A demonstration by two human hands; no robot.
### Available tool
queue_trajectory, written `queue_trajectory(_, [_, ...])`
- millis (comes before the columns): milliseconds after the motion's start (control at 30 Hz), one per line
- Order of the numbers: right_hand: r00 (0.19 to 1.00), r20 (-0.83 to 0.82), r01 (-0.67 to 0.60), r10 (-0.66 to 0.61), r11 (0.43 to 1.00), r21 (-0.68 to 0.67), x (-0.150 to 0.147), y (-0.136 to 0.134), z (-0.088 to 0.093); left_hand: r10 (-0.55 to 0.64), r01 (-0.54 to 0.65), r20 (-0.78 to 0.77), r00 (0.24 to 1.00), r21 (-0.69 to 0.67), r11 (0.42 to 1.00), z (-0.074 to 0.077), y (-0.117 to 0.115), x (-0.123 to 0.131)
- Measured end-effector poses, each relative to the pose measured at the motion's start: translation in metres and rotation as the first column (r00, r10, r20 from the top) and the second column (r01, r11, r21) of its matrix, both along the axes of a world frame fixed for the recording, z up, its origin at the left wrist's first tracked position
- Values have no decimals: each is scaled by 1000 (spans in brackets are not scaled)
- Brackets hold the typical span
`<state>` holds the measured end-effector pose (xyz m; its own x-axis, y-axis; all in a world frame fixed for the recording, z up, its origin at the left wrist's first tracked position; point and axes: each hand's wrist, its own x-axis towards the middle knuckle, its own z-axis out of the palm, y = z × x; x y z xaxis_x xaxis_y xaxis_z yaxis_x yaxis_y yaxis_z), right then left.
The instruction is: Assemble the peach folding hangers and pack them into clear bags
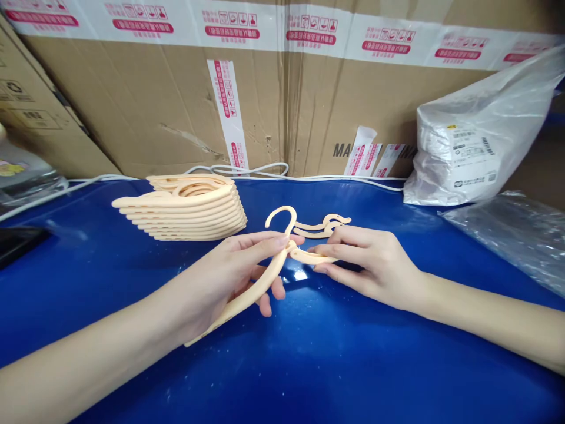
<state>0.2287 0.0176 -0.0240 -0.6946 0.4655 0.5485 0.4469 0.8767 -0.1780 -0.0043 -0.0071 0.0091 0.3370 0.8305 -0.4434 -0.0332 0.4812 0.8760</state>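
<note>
A cream plastic folding hanger (258,287) is held in the air between both hands, its hook curving up and to the left. My left hand (247,259) pinches it near the neck under the hook, with one long arm slanting down across the palm. My right hand (375,262) grips the hanger's other, shorter-looking arm piece from the right; its far end is hidden by the fingers. Behind my right hand two loose cream hanger arms (315,227) lie on the blue table. A neat stack of cream folded hangers (189,215) sits beyond my left hand.
The blue table (282,365) meets a large cardboard box (176,106) at the back, with a white cable (247,171) along its base. A white plastic-wrapped parcel (463,141) and clear plastic film (516,229) are at right. A dark flat object (20,244) lies at far left.
</note>
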Motion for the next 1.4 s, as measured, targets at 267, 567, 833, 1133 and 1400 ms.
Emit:
queue_trajectory(267, [999,20,27,-27,1000,-9,1,0,-2,-62,59,38,997,83,995,-2,-1,-1])
queue_trajectory(567, [998,54,34,-37,998,61,0,-3,-2,-90,89,6,996,136,987,-5,3,-3])
queue_trajectory(833, [995,89,24,-34,994,111,0,-6,-1,-66,67,-12,998,171,983,-4,4,0])
queue_trajectory(1133, [987,153,28,-50,989,146,1,-7,0,-79,90,-62,995,195,977,-8,3,-2])
queue_trajectory(1400, [984,165,37,-64,987,158,0,-9,0,-56,70,-80,995,187,980,-7,4,-1])
